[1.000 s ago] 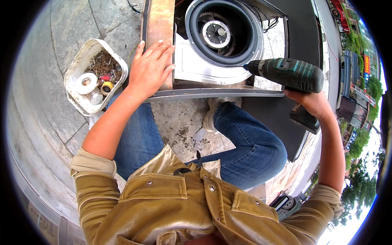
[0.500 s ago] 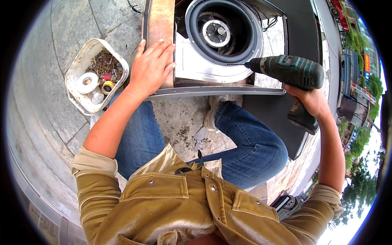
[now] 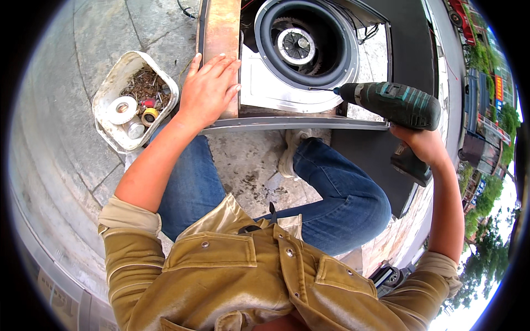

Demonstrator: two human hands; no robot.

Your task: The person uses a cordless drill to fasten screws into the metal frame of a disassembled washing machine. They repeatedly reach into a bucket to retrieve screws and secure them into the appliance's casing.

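My right hand point(image 3: 422, 146) is wrapped round the grip of a dark green and black cordless drill point(image 3: 395, 102). The drill's long thin bit points left, its tip at the lower rim of a round black fan inlet ring point(image 3: 265, 60). A silver motor hub point(image 3: 296, 46) sits inside that ring, and a white metal plate point(image 3: 254, 91) surrounds it. My left hand point(image 3: 208, 91) lies flat, fingers stretched, on a copper-brown panel point(image 3: 220, 33) along the left of the metal frame point(image 3: 292, 124). Whether the bit sits on a screw is too small to tell.
Left of the frame stands a dirty white tub point(image 3: 102, 105) holding a tape roll, a yellow roll, a can and brown debris. Black wires point(image 3: 369, 33) hang inside the frame's right side. Dark panels point(image 3: 411, 49) lie on the right. My bent knees point(image 3: 353, 209) are just below the frame.
The drill body has dropped slightly, with its bit staying near the ring's lower rim. The whole view has shifted a little; my left hand stays flat on the panel.
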